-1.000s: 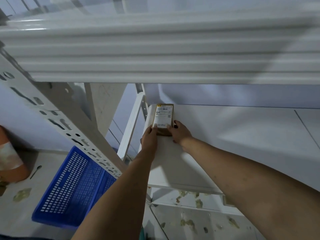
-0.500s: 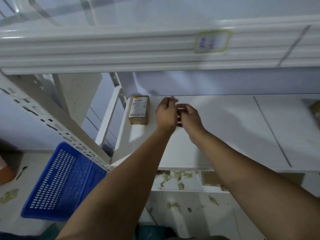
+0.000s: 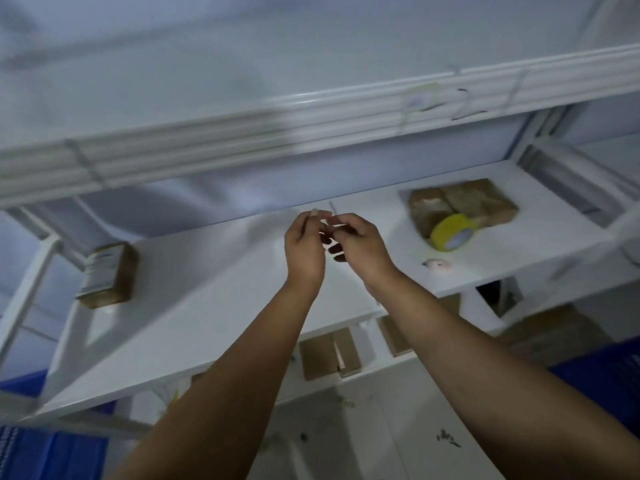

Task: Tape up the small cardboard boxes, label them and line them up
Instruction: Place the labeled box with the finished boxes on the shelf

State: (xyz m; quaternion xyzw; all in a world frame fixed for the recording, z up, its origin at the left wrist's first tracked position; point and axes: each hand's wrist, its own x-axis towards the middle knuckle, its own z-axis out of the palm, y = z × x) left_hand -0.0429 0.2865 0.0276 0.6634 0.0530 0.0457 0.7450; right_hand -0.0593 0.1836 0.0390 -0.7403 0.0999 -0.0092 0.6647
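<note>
A small taped cardboard box (image 3: 105,275) with a white label on top lies at the left end of the white shelf (image 3: 214,306). My left hand (image 3: 304,245) and my right hand (image 3: 362,249) meet above the middle of the shelf, well right of that box. Their fingertips are pinched against each other, and I see nothing held between them. A pile of brown cardboard boxes (image 3: 467,200) sits at the right end of the shelf, with a yellow tape roll (image 3: 450,232) leaning on its front.
A small pinkish round object (image 3: 438,265) lies on the shelf in front of the tape roll. More cardboard boxes (image 3: 329,355) stand on the lower level. Another white shelf (image 3: 277,116) hangs overhead. Blue crates (image 3: 52,455) sit on the floor at the left.
Both hands let go of the labelled box and moved right, coming together over the middle of the shelf. The view swung right, bringing the box pile and tape roll into sight.
</note>
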